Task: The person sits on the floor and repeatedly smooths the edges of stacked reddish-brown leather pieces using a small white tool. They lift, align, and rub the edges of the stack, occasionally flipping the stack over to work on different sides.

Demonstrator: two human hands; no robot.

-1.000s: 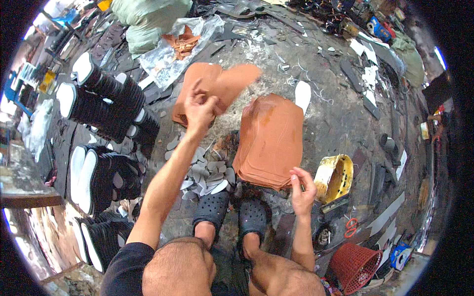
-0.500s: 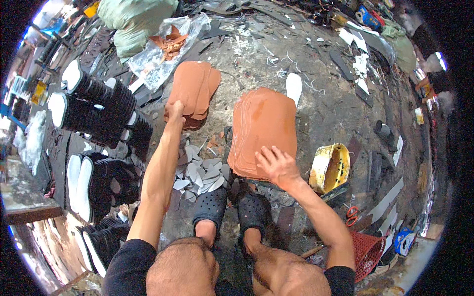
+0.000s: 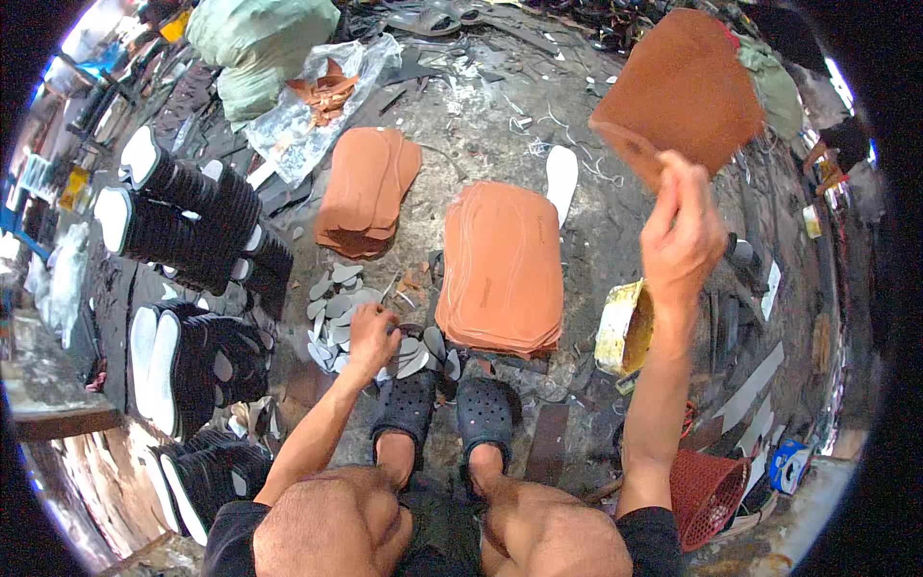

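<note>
My right hand [image 3: 683, 236] is raised at the right, pinching the near edge of a reddish-brown sheet [image 3: 683, 87] that hangs tilted in the air. A stack of orange-brown sheets [image 3: 502, 264], with curved outlines on the top one, lies on the floor before my feet. My left hand [image 3: 373, 337] is closed low over a heap of small grey oval pieces [image 3: 332, 313]. Something small and dark shows at its fingers, too little to name. Beyond that heap sits a smaller pile of cut brown sole-shaped pieces [image 3: 365, 188], which neither hand touches.
Stacks of black soles with white tops [image 3: 183, 212] stand at the left. A white insole [image 3: 561, 178] lies behind the middle stack. At the right are a yellow container [image 3: 620, 332] and a red mesh basket [image 3: 707, 490]. Farther off are a plastic bag [image 3: 298, 130] and a green sack [image 3: 255, 48].
My right hand has gone from the middle stack up to the right, with a brown sheet now in it. My left hand has left the smaller pile and come nearer, to the grey pieces.
</note>
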